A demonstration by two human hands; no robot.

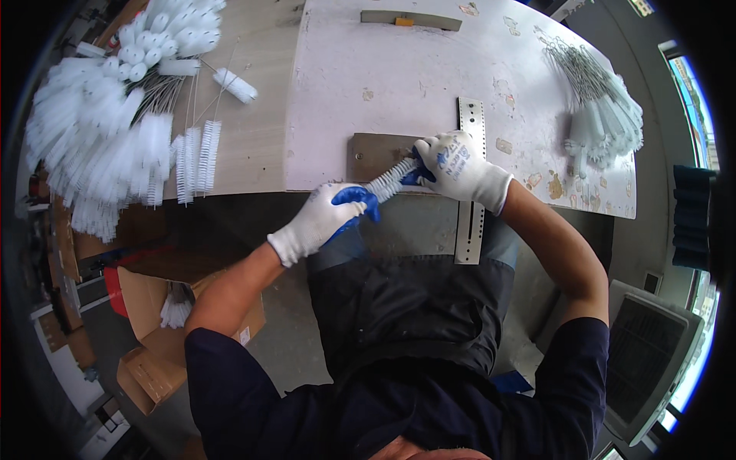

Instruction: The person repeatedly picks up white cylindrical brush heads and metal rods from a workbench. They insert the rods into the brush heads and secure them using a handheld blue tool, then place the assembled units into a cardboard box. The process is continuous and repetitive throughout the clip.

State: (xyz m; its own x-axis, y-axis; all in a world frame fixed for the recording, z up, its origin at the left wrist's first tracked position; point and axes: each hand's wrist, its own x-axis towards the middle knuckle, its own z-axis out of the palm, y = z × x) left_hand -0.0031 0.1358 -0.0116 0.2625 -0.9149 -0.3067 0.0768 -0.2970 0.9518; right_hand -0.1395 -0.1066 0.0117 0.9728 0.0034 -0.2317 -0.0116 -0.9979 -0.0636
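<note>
A white-bristled wire brush slants between my hands at the table's front edge. My left hand, in a white glove with blue fingers, is closed round its lower left end. Gloved the same way, my right hand grips the upper right end, and its fingers hide that end. Behind the brush lies a flat metal block, partly covered by my right hand. A perforated metal strip runs under my right hand and juts past the table edge toward my lap.
Many white brushes are heaped at the table's left; a smaller bundle lies at the right. A curved metal bar sits at the back of the worn table. Below left stands an open cardboard box with brushes inside.
</note>
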